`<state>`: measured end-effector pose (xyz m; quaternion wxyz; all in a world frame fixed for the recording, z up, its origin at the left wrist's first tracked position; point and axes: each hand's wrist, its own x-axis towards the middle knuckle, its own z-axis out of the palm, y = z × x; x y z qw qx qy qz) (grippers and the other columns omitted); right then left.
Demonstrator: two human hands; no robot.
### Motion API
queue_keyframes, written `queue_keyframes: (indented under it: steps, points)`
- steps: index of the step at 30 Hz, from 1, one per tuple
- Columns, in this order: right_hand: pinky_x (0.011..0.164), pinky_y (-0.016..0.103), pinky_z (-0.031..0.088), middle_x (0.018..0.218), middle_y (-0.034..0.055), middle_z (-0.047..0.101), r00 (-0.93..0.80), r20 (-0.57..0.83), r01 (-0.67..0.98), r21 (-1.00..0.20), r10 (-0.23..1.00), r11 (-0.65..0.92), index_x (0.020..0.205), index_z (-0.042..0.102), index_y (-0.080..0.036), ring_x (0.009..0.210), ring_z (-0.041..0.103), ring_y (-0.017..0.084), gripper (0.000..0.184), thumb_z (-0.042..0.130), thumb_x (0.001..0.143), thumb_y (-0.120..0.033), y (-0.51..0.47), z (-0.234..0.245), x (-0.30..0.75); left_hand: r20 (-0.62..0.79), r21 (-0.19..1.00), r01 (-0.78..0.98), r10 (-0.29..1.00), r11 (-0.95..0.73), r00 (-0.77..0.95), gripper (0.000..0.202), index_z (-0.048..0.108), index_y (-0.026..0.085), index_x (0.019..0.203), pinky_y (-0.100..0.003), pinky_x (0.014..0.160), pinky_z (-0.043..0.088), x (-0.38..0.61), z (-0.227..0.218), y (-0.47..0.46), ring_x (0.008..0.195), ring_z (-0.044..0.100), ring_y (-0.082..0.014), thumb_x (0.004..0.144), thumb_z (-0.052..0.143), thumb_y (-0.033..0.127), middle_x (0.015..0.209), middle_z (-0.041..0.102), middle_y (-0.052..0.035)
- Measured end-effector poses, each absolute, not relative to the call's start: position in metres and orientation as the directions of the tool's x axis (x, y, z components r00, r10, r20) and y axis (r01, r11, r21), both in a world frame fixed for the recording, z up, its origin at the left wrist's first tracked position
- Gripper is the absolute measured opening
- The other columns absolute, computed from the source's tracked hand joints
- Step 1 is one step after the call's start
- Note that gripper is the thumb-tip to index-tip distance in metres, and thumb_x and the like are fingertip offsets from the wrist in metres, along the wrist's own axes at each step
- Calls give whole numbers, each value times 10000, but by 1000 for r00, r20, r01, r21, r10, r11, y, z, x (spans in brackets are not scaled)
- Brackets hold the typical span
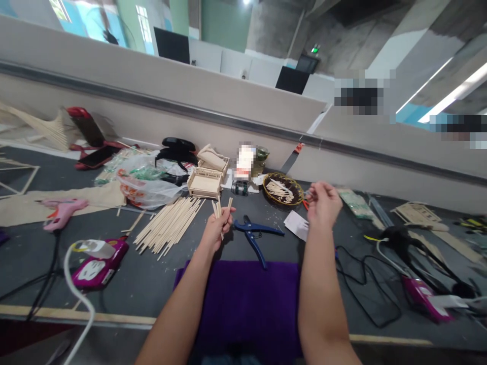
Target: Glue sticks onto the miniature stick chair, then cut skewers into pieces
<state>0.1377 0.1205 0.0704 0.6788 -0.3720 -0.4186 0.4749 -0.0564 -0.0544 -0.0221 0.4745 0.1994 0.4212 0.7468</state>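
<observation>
My left hand (218,228) is closed around several short wooden sticks (217,208) that poke up out of the fist. Fingers pinched together, my right hand (324,204) hovers just right of a round woven basket (267,195); what it holds, if anything, I cannot make out. Short stick pieces (280,191) lie inside the basket. Between the hands, a blue hand cutter (254,236) rests on the table with its handles spread. Left of my left hand is a loose pile of long wooden sticks (170,223). A white card (297,224) lies below my right hand.
A purple cloth (251,309) covers the near edge. Leftward are a pink glue gun (65,210), a magenta power strip (99,268) and a plastic bag (146,185). A small wooden stick model (205,182) stands behind. Black cables (365,263) and another power strip (423,299) lie right.
</observation>
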Motion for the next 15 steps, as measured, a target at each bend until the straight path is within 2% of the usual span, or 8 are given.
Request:
queue_keyframes:
  steps: [3,5,7,9,11,13,14,15]
  points:
    - [470,151,422,689,-40,608,248,189,-415,-866,950,280,795,545,-174,548,530,50,111,637,734,-179,121,85,146,-105,824,-537,884,-178,-455,441,660,118,880,-162,376,143,-54,-23,-54,372,291,0,657,793,475,547,500,50]
    - [460,152,423,682,-34,593,195,144,-454,-864,970,219,773,544,-170,536,518,48,105,642,738,-164,116,85,144,-113,822,-545,890,-166,-442,452,659,120,886,-160,376,151,-53,-23,-54,370,294,0,646,800,476,548,503,50]
    - [448,161,431,707,-24,579,126,108,-404,-902,986,151,777,539,-183,535,507,51,75,613,781,-185,105,81,143,-126,812,-565,900,-148,-417,465,657,123,893,-158,377,161,-52,-23,-55,368,292,2,634,807,480,555,504,52]
    - [431,185,438,780,3,575,161,136,-158,-974,977,162,828,540,-216,565,523,68,88,474,885,-230,89,78,146,-136,798,-588,912,-132,-388,471,656,124,899,-158,377,165,-51,-23,-55,370,284,6,632,808,481,570,500,54]
    - [409,229,432,879,43,575,333,275,244,-949,902,200,927,550,-264,632,578,106,342,211,972,-269,70,78,154,-142,787,-605,917,-124,-373,462,654,123,893,-158,377,160,-50,-24,-55,375,275,8,638,806,477,580,489,56]
    - [395,254,405,967,62,560,586,409,387,-900,700,201,1030,532,-306,696,619,138,571,-36,977,-313,57,82,162,-135,780,-612,922,-127,-362,437,652,124,882,-161,380,156,-49,-24,-55,383,265,7,659,797,469,576,465,60]
    - [385,240,383,974,56,553,655,420,413,-895,629,167,1060,514,-320,700,623,135,646,-124,958,-313,54,84,163,-123,780,-612,927,-131,-355,422,649,125,875,-163,382,154,-49,-25,-55,388,265,4,673,788,468,572,453,62]
    - [370,218,352,939,46,548,659,394,406,-903,641,138,1066,502,-320,670,619,126,686,-173,942,-316,53,85,161,-106,780,-610,932,-138,-346,411,645,128,867,-164,386,155,-48,-25,-55,394,268,0,686,779,471,567,444,62]
